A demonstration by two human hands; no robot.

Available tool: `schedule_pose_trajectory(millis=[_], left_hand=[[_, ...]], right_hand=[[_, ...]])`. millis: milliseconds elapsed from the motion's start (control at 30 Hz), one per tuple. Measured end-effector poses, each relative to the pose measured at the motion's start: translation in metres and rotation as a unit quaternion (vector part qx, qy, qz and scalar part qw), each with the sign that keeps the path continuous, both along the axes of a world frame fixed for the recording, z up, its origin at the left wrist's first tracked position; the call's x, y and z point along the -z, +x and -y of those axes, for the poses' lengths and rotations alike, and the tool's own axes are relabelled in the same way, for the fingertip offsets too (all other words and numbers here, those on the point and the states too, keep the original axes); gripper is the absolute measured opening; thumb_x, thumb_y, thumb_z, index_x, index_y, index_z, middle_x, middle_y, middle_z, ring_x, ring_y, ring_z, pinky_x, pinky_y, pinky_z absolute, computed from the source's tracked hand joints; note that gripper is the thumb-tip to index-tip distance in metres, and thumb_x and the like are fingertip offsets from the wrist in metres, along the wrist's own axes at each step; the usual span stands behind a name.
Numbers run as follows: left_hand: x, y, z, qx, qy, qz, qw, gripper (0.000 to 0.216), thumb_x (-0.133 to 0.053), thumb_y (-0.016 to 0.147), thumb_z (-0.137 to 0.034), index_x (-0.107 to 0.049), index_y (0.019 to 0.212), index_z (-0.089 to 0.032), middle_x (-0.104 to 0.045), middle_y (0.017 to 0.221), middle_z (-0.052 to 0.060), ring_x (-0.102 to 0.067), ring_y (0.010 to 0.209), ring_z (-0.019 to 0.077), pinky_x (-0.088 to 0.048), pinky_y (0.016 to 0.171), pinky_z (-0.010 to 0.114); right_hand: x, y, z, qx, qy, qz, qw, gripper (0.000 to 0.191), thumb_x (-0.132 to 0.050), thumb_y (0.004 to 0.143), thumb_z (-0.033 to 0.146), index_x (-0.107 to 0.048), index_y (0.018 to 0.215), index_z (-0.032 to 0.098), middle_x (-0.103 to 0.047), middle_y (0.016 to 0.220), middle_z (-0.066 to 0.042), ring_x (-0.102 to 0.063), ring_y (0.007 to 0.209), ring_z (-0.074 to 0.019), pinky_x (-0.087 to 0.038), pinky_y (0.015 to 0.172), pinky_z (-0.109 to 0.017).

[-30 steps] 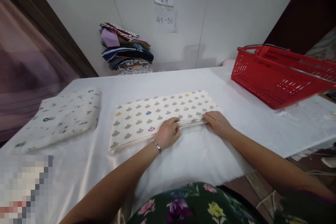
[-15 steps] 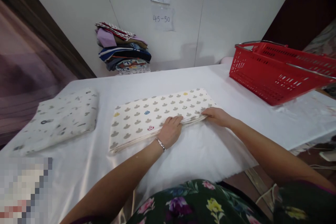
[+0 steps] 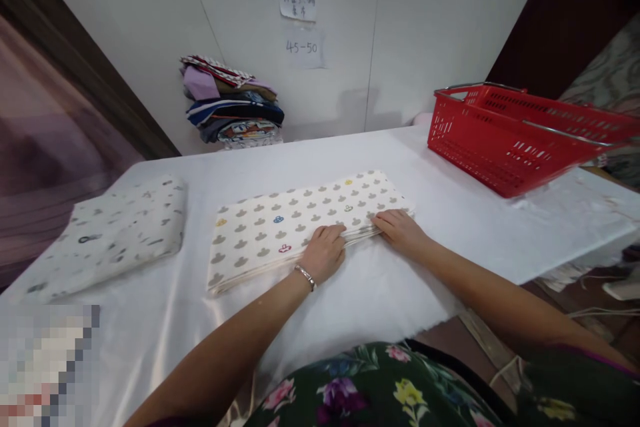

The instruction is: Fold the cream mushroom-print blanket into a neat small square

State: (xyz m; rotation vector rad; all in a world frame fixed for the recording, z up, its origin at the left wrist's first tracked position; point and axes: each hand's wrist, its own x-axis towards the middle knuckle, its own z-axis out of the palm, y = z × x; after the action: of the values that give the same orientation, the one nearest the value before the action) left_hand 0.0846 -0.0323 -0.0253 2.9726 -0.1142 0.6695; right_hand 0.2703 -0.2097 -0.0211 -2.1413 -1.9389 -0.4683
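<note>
A folded cream cloth (image 3: 300, 213) with grey mushroom-like prints and a few coloured ones lies in layers on the white-covered table. At the middle of its near edge, my left hand (image 3: 323, 255), wearing a silver bracelet, has its fingers over the top layer and is closed on the edge. Farther right along that edge, my right hand (image 3: 400, 232) grips the layers with its fingers on top. Its thumb is mostly hidden.
Another folded white cloth (image 3: 125, 233) with small dark prints lies to the left. A red plastic basket (image 3: 490, 147) with metal handles stands at the right. Behind the far table edge rises a stack of folded fabrics (image 3: 233, 103). Paper signs (image 3: 301, 47) hang on the wall.
My right hand has slid a little left along the near edge from the cloth's right corner, with its fingers now further over the top. My left hand stays nearly in place.
</note>
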Motion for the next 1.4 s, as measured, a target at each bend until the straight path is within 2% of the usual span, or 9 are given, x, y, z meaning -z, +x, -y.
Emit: schedule_pose_trajectory(millis=[233,400,600,800,933,1067,1233,1400], left_hand=[[0.0,-0.005,0.008,-0.022,0.053,0.018,0.998,0.015,-0.047,0.082,-0.012,-0.06,0.079,-0.016,-0.062,0.106,0.006,-0.053,0.094,0.0194,-0.039,0.086,0.038],[0.011,-0.007,0.012,-0.026,0.081,0.001,0.996,0.021,-0.04,0.087,-0.012,-0.06,0.083,-0.016,-0.062,0.105,0.006,-0.054,0.088,0.0162,-0.038,0.083,0.035],[0.011,-0.005,0.013,-0.048,0.086,-0.017,0.995,0.02,-0.038,0.089,-0.018,-0.058,0.084,-0.015,-0.062,0.094,0.007,-0.055,0.081,0.0167,-0.038,0.076,0.034],[0.005,-0.009,0.019,-0.068,0.087,-0.026,0.994,0.021,-0.034,0.09,-0.016,-0.055,0.09,-0.014,-0.06,0.085,0.007,-0.054,0.078,0.0171,-0.036,0.072,0.034],[0.002,-0.016,0.021,-0.099,0.097,-0.023,0.99,0.021,-0.031,0.09,-0.014,-0.052,0.095,-0.014,-0.059,0.088,0.007,-0.052,0.081,0.0181,-0.035,0.071,0.034],[0.0,-0.032,0.009,-0.16,0.095,-0.04,0.982,0.024,-0.03,0.09,-0.012,-0.048,0.104,-0.014,-0.058,0.092,0.008,-0.05,0.085,0.0191,-0.033,0.069,0.034],[-0.006,-0.066,-0.018,-0.226,0.083,-0.075,0.968,0.024,-0.031,0.09,-0.012,-0.049,0.106,-0.015,-0.058,0.092,0.007,-0.049,0.087,0.0191,-0.033,0.074,0.034],[-0.008,-0.106,-0.045,-0.288,0.082,-0.072,0.951,0.022,-0.034,0.089,-0.014,-0.051,0.103,-0.016,-0.059,0.096,0.006,-0.05,0.089,0.0193,-0.034,0.077,0.034]], right_hand=[[0.003,-0.006,-0.001,-0.056,0.005,0.008,0.998,0.025,-0.041,0.088,0.014,-0.06,0.106,0.015,-0.062,0.095,-0.01,-0.052,0.086,-0.0203,-0.037,0.076,-0.033],[0.008,-0.001,0.006,-0.07,-0.011,0.001,0.997,0.028,-0.042,0.088,0.016,-0.059,0.109,0.019,-0.063,0.099,-0.008,-0.054,0.089,-0.0211,-0.039,0.078,-0.034],[0.015,-0.019,-0.014,-0.076,0.019,0.038,0.996,0.039,-0.043,0.085,0.016,-0.051,0.123,0.017,-0.058,0.114,-0.012,-0.052,0.1,-0.0251,-0.038,0.082,-0.038],[0.021,-0.038,-0.034,-0.126,0.037,0.03,0.991,0.025,-0.043,0.085,0.017,-0.059,0.104,0.014,-0.062,0.097,-0.012,-0.054,0.088,-0.0241,-0.041,0.077,-0.037],[0.025,-0.036,-0.033,-0.135,0.064,0.001,0.989,0.024,-0.043,0.086,0.021,-0.059,0.102,0.016,-0.063,0.093,-0.011,-0.057,0.084,-0.023,-0.044,0.076,-0.037],[0.026,-0.036,-0.029,-0.109,0.073,0.015,0.991,0.026,-0.043,0.084,0.021,-0.059,0.105,0.019,-0.064,0.091,-0.008,-0.059,0.081,-0.0227,-0.046,0.075,-0.036],[0.028,-0.039,-0.028,-0.088,0.087,0.028,0.992,0.035,-0.043,0.083,0.02,-0.054,0.117,0.019,-0.064,0.098,-0.009,-0.059,0.087,-0.0241,-0.046,0.076,-0.037],[0.034,-0.037,-0.029,-0.094,0.076,0.025,0.992,0.031,-0.042,0.084,0.022,-0.059,0.11,0.02,-0.064,0.096,-0.008,-0.059,0.083,-0.0238,-0.046,0.072,-0.036]])
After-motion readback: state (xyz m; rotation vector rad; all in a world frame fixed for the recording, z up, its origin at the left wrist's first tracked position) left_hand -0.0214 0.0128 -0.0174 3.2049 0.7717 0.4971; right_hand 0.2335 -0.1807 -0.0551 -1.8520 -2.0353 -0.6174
